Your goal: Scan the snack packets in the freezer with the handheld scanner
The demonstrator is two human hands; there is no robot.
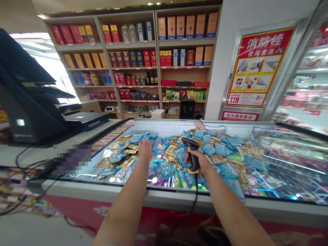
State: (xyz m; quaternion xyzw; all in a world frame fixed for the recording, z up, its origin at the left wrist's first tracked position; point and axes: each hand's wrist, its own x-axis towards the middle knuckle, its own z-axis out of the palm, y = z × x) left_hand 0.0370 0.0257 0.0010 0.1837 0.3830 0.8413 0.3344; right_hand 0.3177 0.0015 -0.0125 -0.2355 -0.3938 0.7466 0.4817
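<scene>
My right hand [203, 162] is wrapped round the handle of a black and yellow barcode scanner [194, 159]. The scanner's head points away from me, toward the left, and its cable drops over the front edge of the freezer case. My left hand [145, 149] reaches over the left pile, fingers stretched forward at the blue packets [135, 138]; whether they touch one I cannot tell. Gold packets [130, 150] lie mixed with the blue ones beside it. Under the scanner and to its right spreads a second heap of blue packets [221, 149] and gold packets [217, 159].
The packets lie on the glass-topped freezer case [166, 193]. A dark checkout terminal [28, 102] and a flat scale-like device [87, 119] occupy the counter at left, with loose cables below. Behind stand shelves [135, 42] of boxes; a red poster [260, 68] hangs at right.
</scene>
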